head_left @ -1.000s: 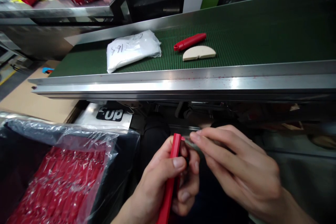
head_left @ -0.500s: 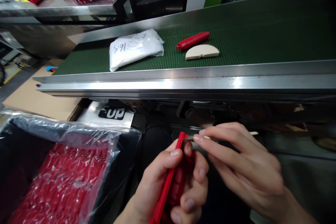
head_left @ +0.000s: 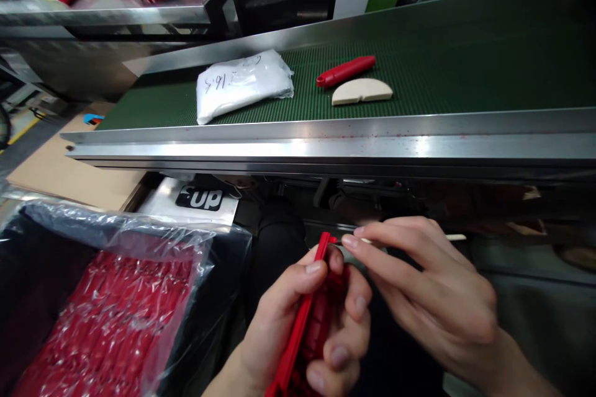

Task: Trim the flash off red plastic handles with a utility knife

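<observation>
The left hand is closed around a long red part at the lower middle of the frame, thumb pressed along its narrow edge and fingers curled under its hollow side. The part slants, its upper end standing clear of the thumb, which leaves that end open to work on. The right hand pinches a thin pale stick between thumb and fingertips, nearly closed, with the back of the stick sticking out past the knuckles. Its front end points at a small red nub at the part's upper end; whether the two touch is too small to tell.

For good control, the part wants a firm brace close to the worked end, so it cannot twist under a sideways push. A light pinch near the stick's front, with small strokes from the fingers rather than the wrist, should limit slips. The left fingertips sit close to that nub, so any pressure is best aimed away from them. Steady, gentle force suits so slender a stick.
</observation>
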A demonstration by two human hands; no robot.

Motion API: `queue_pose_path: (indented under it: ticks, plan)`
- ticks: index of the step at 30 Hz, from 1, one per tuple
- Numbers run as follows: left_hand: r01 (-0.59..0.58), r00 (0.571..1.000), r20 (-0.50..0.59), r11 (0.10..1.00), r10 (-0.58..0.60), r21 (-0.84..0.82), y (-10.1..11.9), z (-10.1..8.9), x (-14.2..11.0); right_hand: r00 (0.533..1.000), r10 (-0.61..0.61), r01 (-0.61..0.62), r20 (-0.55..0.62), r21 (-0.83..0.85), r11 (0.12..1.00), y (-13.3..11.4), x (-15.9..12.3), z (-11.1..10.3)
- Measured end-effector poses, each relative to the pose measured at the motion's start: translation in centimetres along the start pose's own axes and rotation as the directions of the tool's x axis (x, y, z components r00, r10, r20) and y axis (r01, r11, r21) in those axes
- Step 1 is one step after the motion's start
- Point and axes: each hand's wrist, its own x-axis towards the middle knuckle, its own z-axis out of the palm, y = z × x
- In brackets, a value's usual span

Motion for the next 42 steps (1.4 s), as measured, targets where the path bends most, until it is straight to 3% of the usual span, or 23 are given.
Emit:
queue_pose_path:
  ticks: [8, 12, 14, 22, 24, 27, 29, 33, 42]
  plan:
    - [-0.091, 0.983, -0.173, 0.981, 0.06, -0.173, -0.6, 0.1, 0.4, 0.998, 0.004, -0.005, -0.055, -0.018, 1.0, 0.1, -0.7, 0.3]
    - [-0.205, 0.936, -0.342, 0.92, 0.085, -0.333, -0.9, -0.4, 0.3, 0.972, 0.083, -0.1, -0.219, -0.07, 0.993, 0.3, -0.5, 0.0]
    - [-0.235, 0.926, -0.363, 0.905, 0.098, -0.355, -1.1, -0.6, 0.0, 0.965, 0.078, -0.108, -0.249, -0.11, 0.988, 0.4, -0.3, -0.2]
    - [-0.223, 0.948, -0.293, 0.921, 0.128, -0.32, -0.7, -0.2, -0.3, 0.989, 0.125, -0.124, -0.084, 0.009, 0.992, 0.0, -0.6, 0.1]
    - [-0.272, 0.917, -0.358, 0.932, 0.177, -0.238, -0.2, -0.2, 0.1, 0.992, 0.122, -0.12, -0.024, 0.053, 0.991, -1.0, -0.7, 0.1]
    - [-0.384, 0.813, -0.493, 0.922, 0.311, -0.053, 1.0, -0.3, 0.9, 0.992, 0.128, -0.129, 0.011, 0.102, 0.986, -3.1, -1.0, 0.4]
    - [-0.431, 0.766, -0.518, 0.902, 0.382, 0.028, 2.0, -0.3, 1.4, 0.99, 0.14, -0.143, 0.036, 0.108, 0.984, -4.3, -1.2, 0.7]
    - [-0.466, 0.776, -0.454, 0.883, 0.438, 0.057, 3.3, -0.2, 1.7, 0.989, 0.038, -0.06, 0.145, 0.146, 0.988, -5.0, -1.0, 1.3]
    - [-0.472, 0.785, -0.401, 0.875, 0.472, 0.108, 3.1, 0.1, 1.8, 0.986, -0.01, -0.008, 0.168, 0.104, 0.995, -4.7, -0.7, 1.8]
